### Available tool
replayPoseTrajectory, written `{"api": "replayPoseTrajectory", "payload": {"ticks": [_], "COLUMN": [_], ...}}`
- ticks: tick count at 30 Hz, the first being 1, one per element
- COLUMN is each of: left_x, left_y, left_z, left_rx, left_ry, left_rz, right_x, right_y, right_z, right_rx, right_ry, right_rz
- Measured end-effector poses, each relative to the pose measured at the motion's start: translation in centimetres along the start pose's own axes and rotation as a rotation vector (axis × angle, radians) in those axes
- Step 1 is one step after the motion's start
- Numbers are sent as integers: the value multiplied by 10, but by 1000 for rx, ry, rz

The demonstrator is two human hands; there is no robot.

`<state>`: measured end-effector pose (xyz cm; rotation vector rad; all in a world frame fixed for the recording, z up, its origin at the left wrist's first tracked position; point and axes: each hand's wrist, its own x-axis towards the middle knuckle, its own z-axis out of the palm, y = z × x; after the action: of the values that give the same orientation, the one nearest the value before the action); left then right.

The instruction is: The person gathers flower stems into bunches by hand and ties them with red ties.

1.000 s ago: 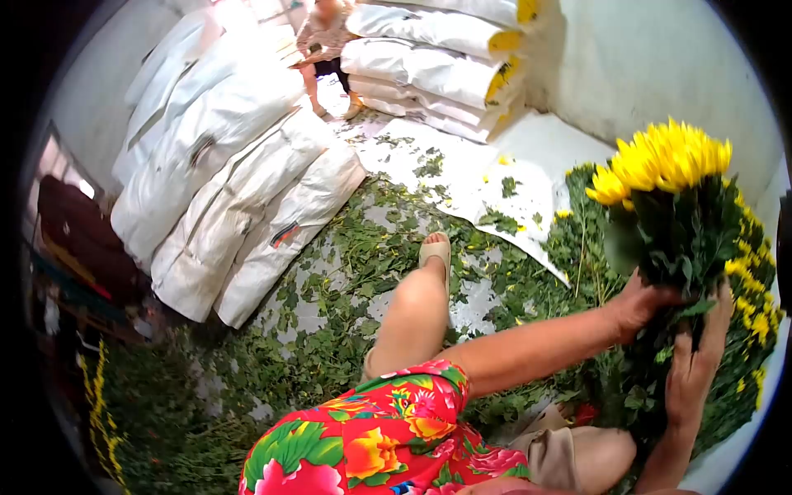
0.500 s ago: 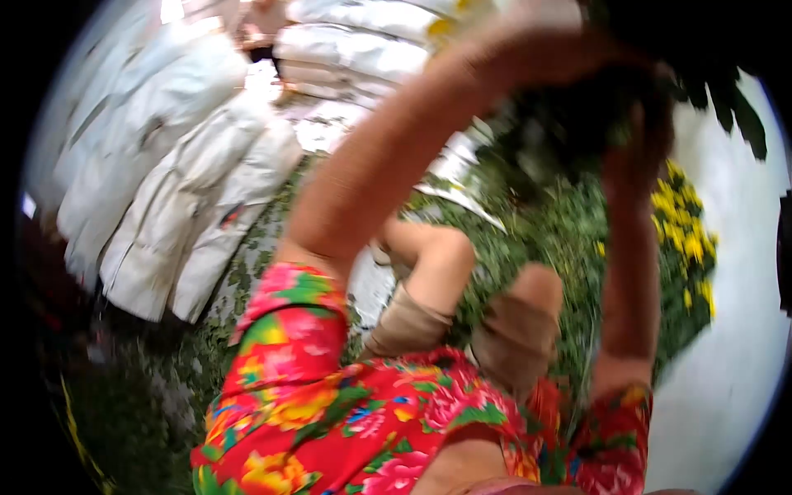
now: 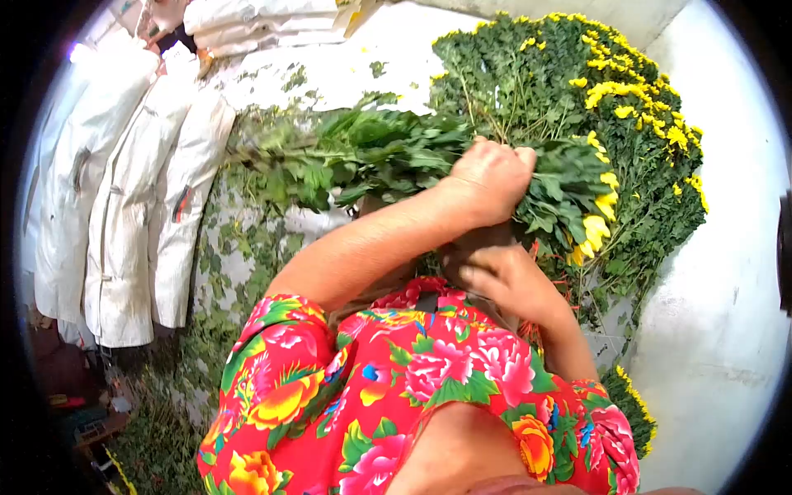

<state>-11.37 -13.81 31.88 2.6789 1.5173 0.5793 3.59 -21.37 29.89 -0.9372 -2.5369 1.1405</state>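
Left hand (image 3: 495, 177) closed in a fist around a leafy flower bunch (image 3: 404, 148), held sideways, yellow blooms (image 3: 596, 231) to the right. Right hand (image 3: 507, 276) partly open, nearer the torso; contact with the bunch cannot be determined. Flower pile (image 3: 536, 91) beyond.

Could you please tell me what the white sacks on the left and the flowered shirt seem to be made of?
The white sacks look like woven plastic, with a slight sheen and stiff creases, though coated cloth is possible. The shirt looks like thin, smooth printed cloth, draping in soft folds; cotton or synthetic, I cannot tell.
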Motion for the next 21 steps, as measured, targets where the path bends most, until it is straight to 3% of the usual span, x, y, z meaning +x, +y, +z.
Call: {"api": "replayPoseTrajectory", "payload": {"ticks": [1, 2, 4, 5, 6, 8, 9, 11, 12, 13, 15, 16, 17, 19, 21], "left_x": [-1, -2, -6, -8, -7, -5, -7, -19, -25, -29, -34, -32, -39, -43, -59], "left_y": [8, 15, 33, 22, 25, 28, 26, 23, 17, 14, 7, -4, -14, -27, -28], "left_z": [21, 47, 63, 84, 76, 71, 68, 40, 27, 25, 22, 14, 3, -10, -56], "left_rx": [51, 198, 565, 17, 142, 483, 485, 504, 196, 195, -276, -717, -851, -1602, -1089], "left_ry": [72, 111, 196, 545, 366, 53, 42, -153, -45, -52, 56, 107, 171, 192, 204], "left_rz": [-4, 14, 35, 170, 75, -54, -55, 47, 54, 49, -117, -134, -137, -272, -61], "right_x": [-8, -11, 0, 10, 19, 39, 46, 51, 53, 52, 52, 51, 50, 53, 50], "right_y": [-20, -42, -61, -47, -36, 5, 22, 29, 34, 38, 42, 44, 42, 39, 32], "right_z": [-6, -11, -44, -55, -69, -76, -77, -73, -73, -71, -69, -71, -66, -59, -53], "right_rx": [52, 115, -344, -540, -651, -461, -304, -154, -10, -3, 30, -50, -170, -497, -546], "right_ry": [3, 160, 419, 504, 466, 353, 248, 212, 173, 168, 161, 146, 198, 135, 261], "right_rz": [-52, -100, -305, -357, -332, -161, -66, -75, -84, -84, -85, -118, -114, 17, -153]}}
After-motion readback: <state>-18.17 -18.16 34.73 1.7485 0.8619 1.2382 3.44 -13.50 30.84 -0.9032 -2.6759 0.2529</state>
